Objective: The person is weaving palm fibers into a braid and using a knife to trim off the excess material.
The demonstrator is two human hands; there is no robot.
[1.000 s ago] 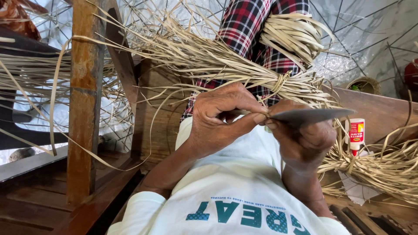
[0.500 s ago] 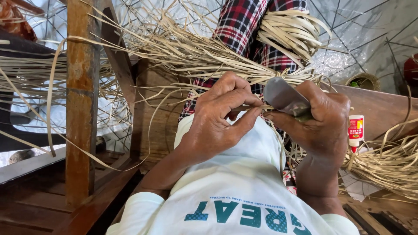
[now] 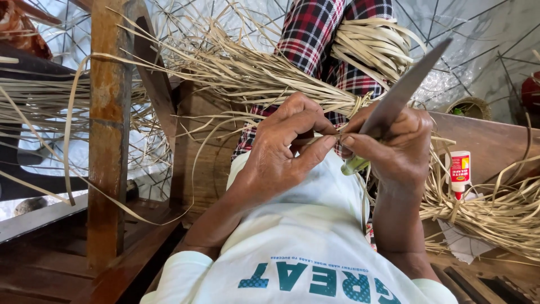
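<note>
Knife (image 3: 406, 84) blade now points up toward the upper right of the frame, where half a second ago it lay low and nearly flat across the knuckles. The right hand (image 3: 394, 149) has turned its wrist, so the grey steel stands clear above the work; its fingers are wrapped tight around the knife's handle, of which a pale green end (image 3: 354, 165) shows just below the thumb. The left hand (image 3: 284, 149) has hardly moved: thumb and forefinger are pinched together on a thin cane strip (image 3: 332, 135) at the centre of the frame, right against the right thumb tip. That strip runs back into the bundle of straw-coloured strips (image 3: 253, 73), which fans from the centre toward the upper left and lies across a lap in red checked cloth (image 3: 315, 34). With the edge lifted off the strip, I judge that one scraping or splitting stroke is finished and the blade is raised between strokes.

At left stands a wooden post (image 3: 107, 141). At right, a small white glue bottle (image 3: 459, 171) stands upright among more loose strips (image 3: 495, 214) on a wooden board (image 3: 489, 141).
</note>
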